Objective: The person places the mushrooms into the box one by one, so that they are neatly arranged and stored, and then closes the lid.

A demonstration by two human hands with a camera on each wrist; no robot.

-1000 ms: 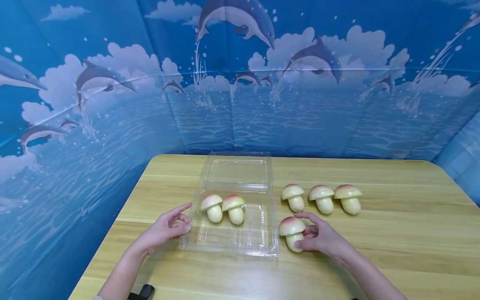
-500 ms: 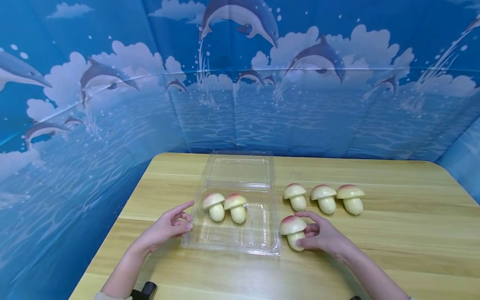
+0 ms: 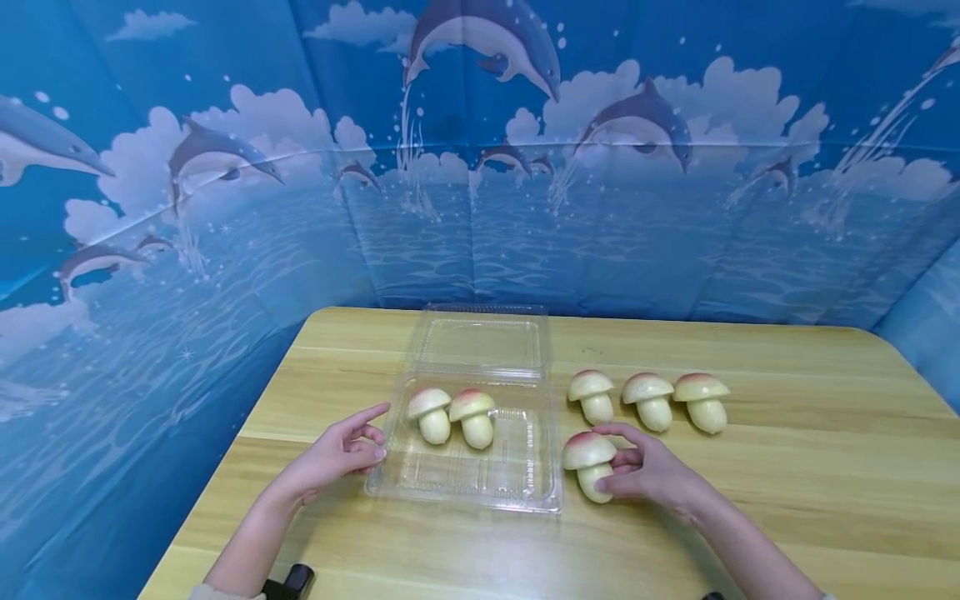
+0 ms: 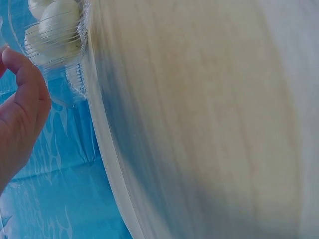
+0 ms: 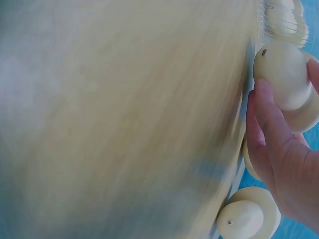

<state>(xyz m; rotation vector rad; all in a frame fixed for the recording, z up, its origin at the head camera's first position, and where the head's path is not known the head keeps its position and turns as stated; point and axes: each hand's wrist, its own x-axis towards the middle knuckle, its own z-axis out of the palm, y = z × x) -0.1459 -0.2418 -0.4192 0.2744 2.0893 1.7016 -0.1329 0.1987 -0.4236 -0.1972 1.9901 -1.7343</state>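
Gripping one pale, pink-capped mushroom [image 3: 588, 452], our right hand [image 3: 647, 468] set its thumb against the stem and a finger against the cap. The held mushroom stood just beside the right wall of the clear container [image 3: 495, 504], cap facing away from us; whether its underside touched the table [image 3: 810, 508] we could not tell. Our left hand [image 3: 333, 454] was at the container's opposite edge, index finger extended, the other fingers bent, with nothing seen in its grasp; contact with the plastic could not be confirmed.

We judged the step in hand to be a transfer into the container: pinch made, release not yet done. The next move, in our reading, called for a lift over the right wall, a short carry leftward and a gentle setting-down on the bare floor beside the pair.

We counted six mushrooms: one gripped, two [image 3: 472, 408] side by side in the container, and three [image 3: 649, 398] in a row on the table, beyond the right hand. We counted one container, its single lid [image 3: 483, 337] opened out behind it.
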